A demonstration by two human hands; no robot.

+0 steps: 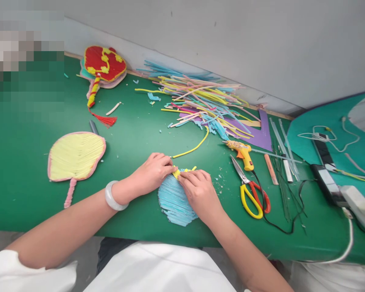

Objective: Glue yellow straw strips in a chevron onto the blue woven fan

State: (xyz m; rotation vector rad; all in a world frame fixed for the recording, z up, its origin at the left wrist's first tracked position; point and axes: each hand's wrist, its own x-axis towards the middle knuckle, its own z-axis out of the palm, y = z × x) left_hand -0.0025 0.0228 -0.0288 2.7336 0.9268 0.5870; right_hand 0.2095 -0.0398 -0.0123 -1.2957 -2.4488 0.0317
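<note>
A light blue fan-shaped piece (174, 202) made of pipe cleaners lies flat on the green table (24, 194) in front of me. My left hand (152, 171) and my right hand (199, 192) meet at its upper edge. Both pinch a yellow pipe cleaner (182, 171) that is bent along that edge. My right hand rests on the blue piece. A white bangle (114, 197) circles my left wrist. A loose yellow pipe cleaner (193, 148) lies just beyond my hands.
A yellow fan with pink rim (74, 156) lies at left, a red and yellow fan (103, 65) at the back. Several coloured pipe cleaners (200, 101) are heaped by the wall. A glue gun (241, 152), scissors (251, 192), thin rods and cables lie at right.
</note>
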